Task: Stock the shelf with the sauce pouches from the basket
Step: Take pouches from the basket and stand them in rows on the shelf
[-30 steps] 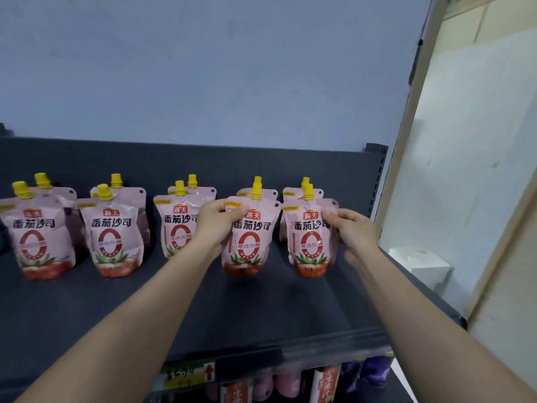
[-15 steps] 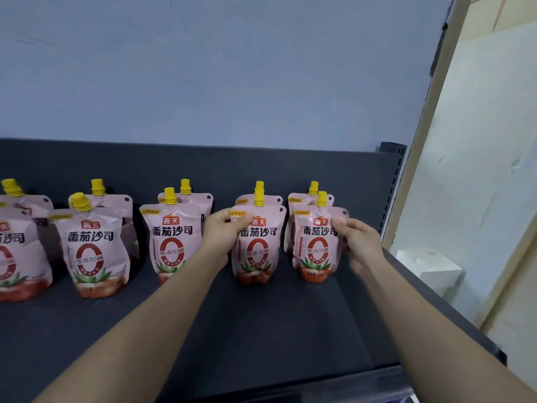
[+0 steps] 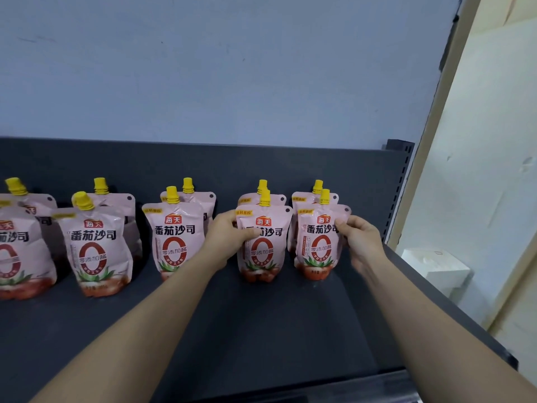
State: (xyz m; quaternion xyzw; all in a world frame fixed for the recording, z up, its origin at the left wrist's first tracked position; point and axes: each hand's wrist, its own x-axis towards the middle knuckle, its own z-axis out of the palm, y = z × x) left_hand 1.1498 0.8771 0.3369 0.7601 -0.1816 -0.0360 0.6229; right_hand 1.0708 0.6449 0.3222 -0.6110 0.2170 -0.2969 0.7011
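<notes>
Little has shifted in the last half second: both grips stay on the same two pouches, and only the view has crept slightly closer.

Left grip (image 3: 229, 239) (a bare hand): closed on the pink, yellow-capped sauce pouch fourth from the left in the front row (image 3: 266, 251), with the thumb across the printed face and the fingers behind its left edge.

Right grip (image 3: 360, 242): thumb and fingertips pinch the upper right edge of the rightmost front-row pink sauce pouch (image 3: 318, 248); I find the lower fingers blurred.

Both held pouches stand upright on the dark grey metal shelf (image 3: 261, 330), each just in front of a second pouch of the same kind.

To the left I count three more front pouches, the third from the left (image 3: 174, 242), the second from the left (image 3: 96, 251) and the leftmost front pouch (image 3: 17, 254), which is cut by the frame edge; each has a partner behind it.

Behind the rows rises the dark back panel (image 3: 203, 164), then a pale blue-grey wall (image 3: 232, 68).

At the shelf's right end stands a perforated dark upright (image 3: 398, 184); beyond and below it lies a white box (image 3: 433, 271).
</notes>
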